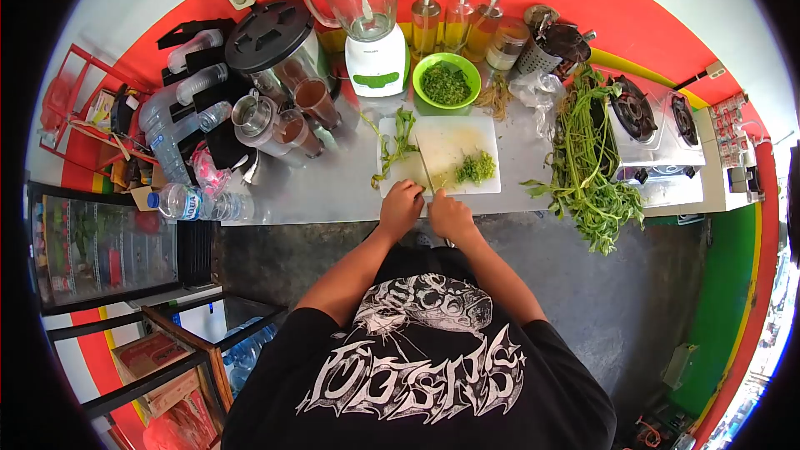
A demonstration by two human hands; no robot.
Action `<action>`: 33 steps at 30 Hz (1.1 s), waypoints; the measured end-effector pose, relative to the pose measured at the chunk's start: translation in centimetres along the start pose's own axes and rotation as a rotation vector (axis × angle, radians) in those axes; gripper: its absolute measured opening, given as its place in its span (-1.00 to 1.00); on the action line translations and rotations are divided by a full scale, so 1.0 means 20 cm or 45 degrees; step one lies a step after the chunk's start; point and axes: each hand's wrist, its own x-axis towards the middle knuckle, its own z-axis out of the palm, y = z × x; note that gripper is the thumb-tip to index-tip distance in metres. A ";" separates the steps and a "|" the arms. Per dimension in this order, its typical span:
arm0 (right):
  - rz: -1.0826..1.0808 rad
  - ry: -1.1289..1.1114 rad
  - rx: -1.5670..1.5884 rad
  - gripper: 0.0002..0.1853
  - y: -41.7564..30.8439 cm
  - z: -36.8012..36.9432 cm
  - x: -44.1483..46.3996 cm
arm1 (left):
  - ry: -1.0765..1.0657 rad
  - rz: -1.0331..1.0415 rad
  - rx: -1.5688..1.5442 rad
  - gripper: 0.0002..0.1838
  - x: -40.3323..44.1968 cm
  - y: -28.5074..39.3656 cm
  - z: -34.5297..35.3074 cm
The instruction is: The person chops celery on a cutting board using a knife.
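A knife is in the grasp of my right hand, its blade pointing away over the white cutting board. Beside it, my left hand is closed at the board's front edge; what its fingers hold is hidden. Leafy green stalks lie along the board's left side, left of the blade. To the right of the knife sits a small pile of chopped greens. Behind the board stands a lime-green bowl with finely chopped greens in it.
A blender, pump bottles and a large dark-lidded container line the wall. Cups and plastic bottles crowd the left. A big leafy bunch overhangs the table's front edge, beside a gas stove.
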 end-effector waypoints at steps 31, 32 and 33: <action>-0.036 -0.006 -0.130 -0.64 -0.03 0.04 0.00 | -0.105 -0.314 -0.097 -0.88 0.14 0.01 0.00; -0.035 -0.008 -0.130 -0.64 -0.02 0.05 0.00 | -0.106 -0.316 -0.098 -0.88 0.13 0.00 0.00; -0.027 -0.011 -0.099 -0.64 -0.02 0.06 0.00 | -0.077 -0.260 -0.071 -0.87 0.13 0.00 0.01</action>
